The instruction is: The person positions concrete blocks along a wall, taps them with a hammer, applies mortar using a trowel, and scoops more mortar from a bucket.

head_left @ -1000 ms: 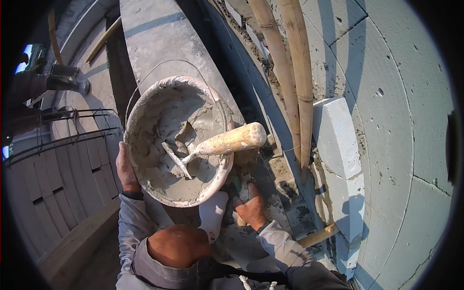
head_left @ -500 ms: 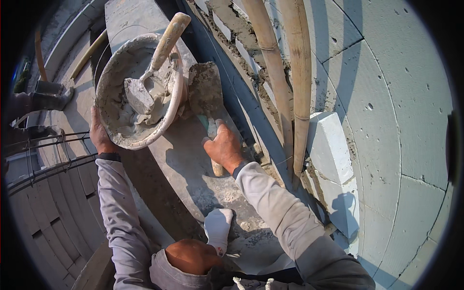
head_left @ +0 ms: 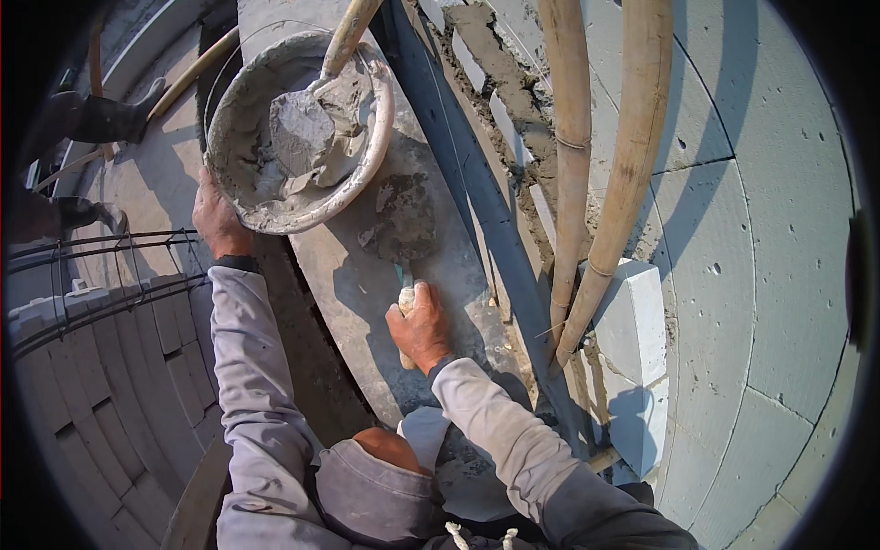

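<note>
My left hand (head_left: 220, 218) grips the lower left side of a round, mortar-smeared bucket (head_left: 376, 137) at the front of a concrete-stained plank (head_left: 348, 302). Grey wet mortar (head_left: 261, 165) fills much of it, and a trowel (head_left: 339, 46) with a wooden handle rests inside, its blade coated. My right hand (head_left: 420, 323) is closed on the handle of a second, flat trowel (head_left: 399, 220), whose dirty blade lies over the plank just below the bucket.
Two bamboo poles (head_left: 623, 165) lean along the block wall (head_left: 779, 257) at right, beside a white block (head_left: 632, 321) and a mortared ledge (head_left: 495, 73). At left are rebar rods (head_left: 101, 240), stacked blocks (head_left: 110, 403) and another person's booted feet (head_left: 124, 115).
The bucket has moved away from my body, up along the plank, with my left hand on it. My right hand's trowel has come out from under the bucket, its blade now in view.
</note>
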A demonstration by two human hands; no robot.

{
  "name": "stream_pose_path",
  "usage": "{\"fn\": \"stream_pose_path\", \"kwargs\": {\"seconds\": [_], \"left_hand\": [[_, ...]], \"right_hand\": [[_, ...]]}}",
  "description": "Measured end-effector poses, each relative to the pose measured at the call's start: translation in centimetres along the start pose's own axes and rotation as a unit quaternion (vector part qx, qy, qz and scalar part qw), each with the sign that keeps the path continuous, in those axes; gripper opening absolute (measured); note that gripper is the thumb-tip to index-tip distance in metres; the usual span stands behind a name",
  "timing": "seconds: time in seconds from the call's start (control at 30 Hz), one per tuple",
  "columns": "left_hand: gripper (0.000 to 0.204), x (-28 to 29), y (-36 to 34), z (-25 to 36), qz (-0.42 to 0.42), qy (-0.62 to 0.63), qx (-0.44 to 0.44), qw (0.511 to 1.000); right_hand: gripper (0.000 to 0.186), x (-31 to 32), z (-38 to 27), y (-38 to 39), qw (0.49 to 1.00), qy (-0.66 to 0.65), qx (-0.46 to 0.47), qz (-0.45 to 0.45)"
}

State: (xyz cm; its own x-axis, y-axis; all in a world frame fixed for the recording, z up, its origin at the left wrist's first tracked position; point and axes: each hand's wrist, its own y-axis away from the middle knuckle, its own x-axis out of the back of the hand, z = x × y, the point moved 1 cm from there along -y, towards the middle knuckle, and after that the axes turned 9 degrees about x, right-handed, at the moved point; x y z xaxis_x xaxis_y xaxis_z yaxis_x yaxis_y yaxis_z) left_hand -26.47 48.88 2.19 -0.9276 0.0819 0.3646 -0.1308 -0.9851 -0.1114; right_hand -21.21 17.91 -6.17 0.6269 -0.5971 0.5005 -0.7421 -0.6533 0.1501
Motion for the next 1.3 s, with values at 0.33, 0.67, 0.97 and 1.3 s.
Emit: {"fn": "stream_pose_path", "kwargs": {"seconds": [0.33, 0.67, 0.97, 1.3], "left_hand": [[0.041, 0.3, -0.7, -1.1, 0.037, -0.009, 0.025, 0.999], [0.043, -0.8, 0.5, 0.1, 0.010, 0.182, 0.126, 0.975], [0.044, -1.0, 0.0, -0.1, 0.041, 0.162, 0.147, 0.975], [0.040, 1.7, -1.7, -5.2, -0.033, -0.183, -0.063, 0.981]], "right_hand": [[0.033, 5.1, -0.2, 0.6, 0.998, 0.054, 0.040, -0.014], [0.065, 8.9, 3.9, 0.9, 0.953, 0.096, -0.215, -0.189], [0.032, 10.2, 4.7, 1.0, 0.983, 0.001, -0.090, -0.162], [0.033, 17.8, -3.9, -6.8, 0.887, 0.249, 0.056, -0.385]]}}
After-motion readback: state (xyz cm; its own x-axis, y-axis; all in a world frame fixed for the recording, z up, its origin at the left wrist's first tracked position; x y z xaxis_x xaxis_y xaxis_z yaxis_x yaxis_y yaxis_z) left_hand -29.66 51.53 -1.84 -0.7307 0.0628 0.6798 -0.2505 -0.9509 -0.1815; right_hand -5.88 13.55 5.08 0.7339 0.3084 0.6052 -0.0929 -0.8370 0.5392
